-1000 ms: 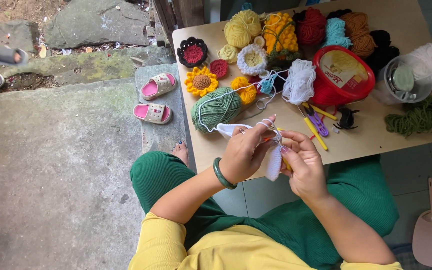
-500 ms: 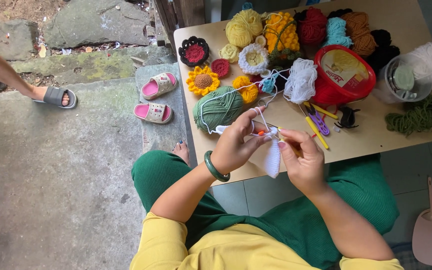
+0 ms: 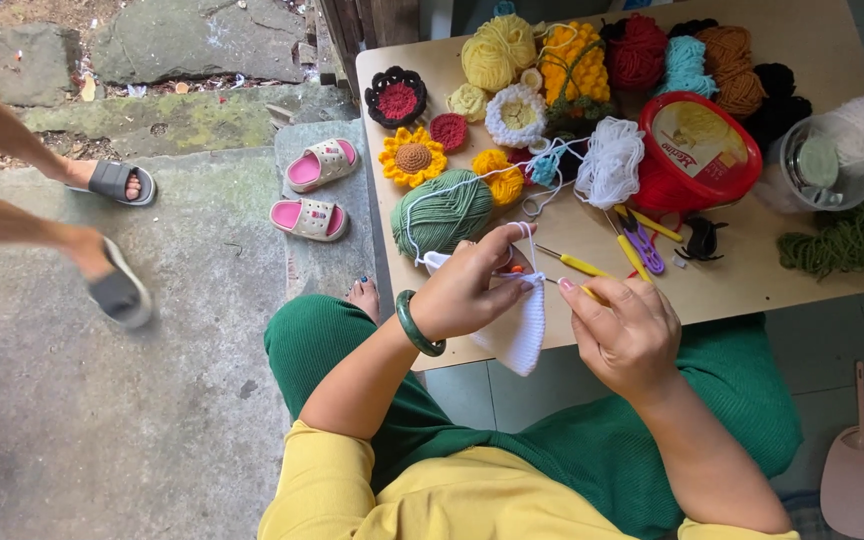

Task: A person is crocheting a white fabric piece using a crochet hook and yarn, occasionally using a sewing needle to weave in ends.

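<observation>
Both hands worked beside the green yarn ball (image 3: 442,212); left hand (image 3: 472,290) pinched the white crochet piece (image 3: 518,330); right hand (image 3: 630,332) gripped a yellow crochet hook (image 3: 582,292).

On your table (image 3: 752,285) sat a green yarn ball (image 3: 442,212), a crocheted sunflower (image 3: 413,157), a black-edged red flower (image 3: 398,99) and a yellow yarn ball (image 3: 498,51). A round red tub (image 3: 699,152) stood near the middle, with a loose heap of white yarn (image 3: 609,161) just beside it and purple snips (image 3: 642,243) below. Dark green yarn (image 3: 845,237) lay at the right edge. On the concrete to your left you had a pair of pink sandals (image 3: 315,190), and another person's feet in grey slides (image 3: 115,236) were further left.
</observation>
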